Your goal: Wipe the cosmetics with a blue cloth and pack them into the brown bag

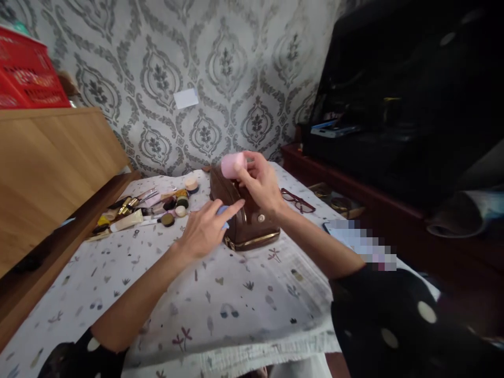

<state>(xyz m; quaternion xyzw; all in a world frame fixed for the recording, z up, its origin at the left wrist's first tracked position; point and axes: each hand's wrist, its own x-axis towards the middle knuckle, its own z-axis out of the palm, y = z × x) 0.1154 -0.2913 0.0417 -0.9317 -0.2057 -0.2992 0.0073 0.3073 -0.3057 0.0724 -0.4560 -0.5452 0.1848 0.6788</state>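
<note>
A brown cosmetics bag (252, 226) with gold trim stands on the patterned tablecloth (220, 299). My right hand (262, 181) is closed around a small pink container (232, 165), holding it just above the bag's top. My left hand (207, 228) rests against the bag's left side, fingers pinched on a small blue item (223, 211) that is mostly hidden. Both forearms reach in from the bottom of the view.
Several makeup items (157, 205) lie scattered at the far left of the table. Dark-framed glasses (298, 200) lie right of the bag. A wooden cabinet (47, 173) with a red crate (27, 73) stands left; a dark bag (405, 89) on a reddish shelf stands right.
</note>
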